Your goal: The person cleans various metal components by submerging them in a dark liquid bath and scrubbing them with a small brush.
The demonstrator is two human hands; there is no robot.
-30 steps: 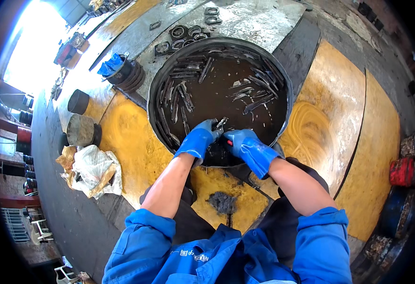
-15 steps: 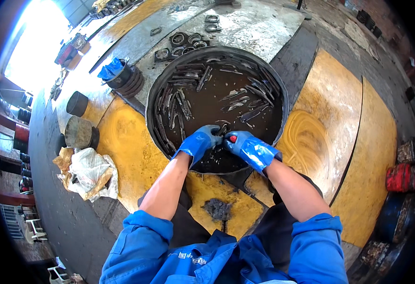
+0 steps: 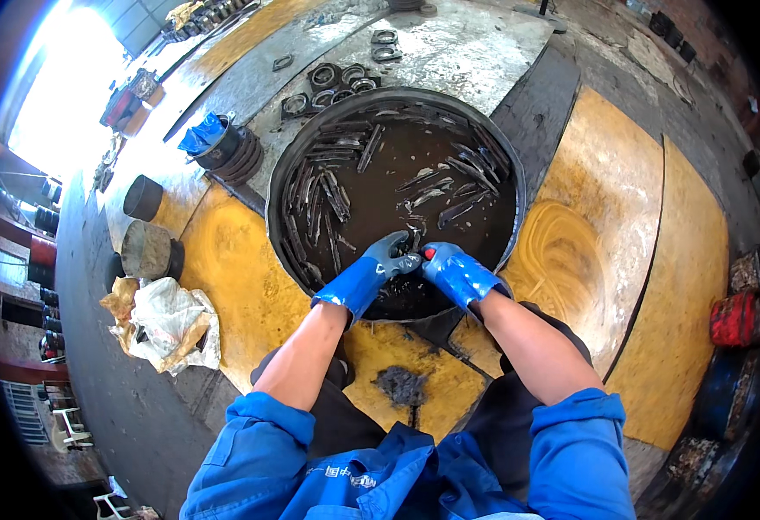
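Both my hands wear blue rubber gloves and meet over the near side of a wide round dark basin (image 3: 521,195) of murky brown liquid. My right hand (image 3: 454,267) is closed around a tool with a red end (image 3: 429,254); the rest is hidden in the fist. Against it, my left hand (image 3: 384,262) has thumb and fingers curled together. A small dark piece (image 3: 415,235) shows between the hands, too wet and blurred to name. Long dark strips (image 3: 335,195) lie in bunches along the basin's left, and more dark strips (image 3: 474,170) along its right.
Black ring-shaped parts (image 3: 324,76) sit beyond the basin. To the left stand a stack of dark buckets (image 3: 224,147), a tipped bucket (image 3: 142,198) and a white plastic bag (image 3: 170,322). A grey fibrous clump (image 3: 400,385) lies on yellow boards (image 3: 571,251) between my legs.
My left hand has lowered slightly and its fingers have loosened and shifted. My right hand has moved a little to the right, still with the red-ended tool.
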